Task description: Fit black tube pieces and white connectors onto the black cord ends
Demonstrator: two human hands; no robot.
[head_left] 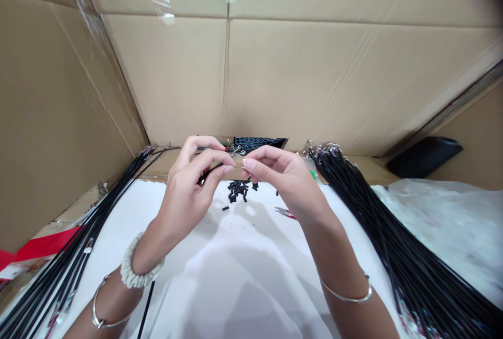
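Note:
My left hand (192,184) is closed around a black cable (210,172), its end pinched between thumb and forefinger. A lower stretch of black cable (146,307) shows below my left wrist. Facing it, my right hand (286,177) pinches a thin, pale wire end (240,166) that spans the small gap between both hands' fingertips. Just beneath the hands, short black tube pieces (238,190) lie in a loose pile on the white work surface (236,260). Snips (285,212) with red handles lie near my right wrist, partly hidden by it.
Bundles of black cables run along the left side (113,195) and the right side (373,213). At the back sits a batch of black tubes (259,143). Cardboard walls (275,77) enclose the surface. Clear plastic (444,218) and a dark rounded object (424,156) are at right.

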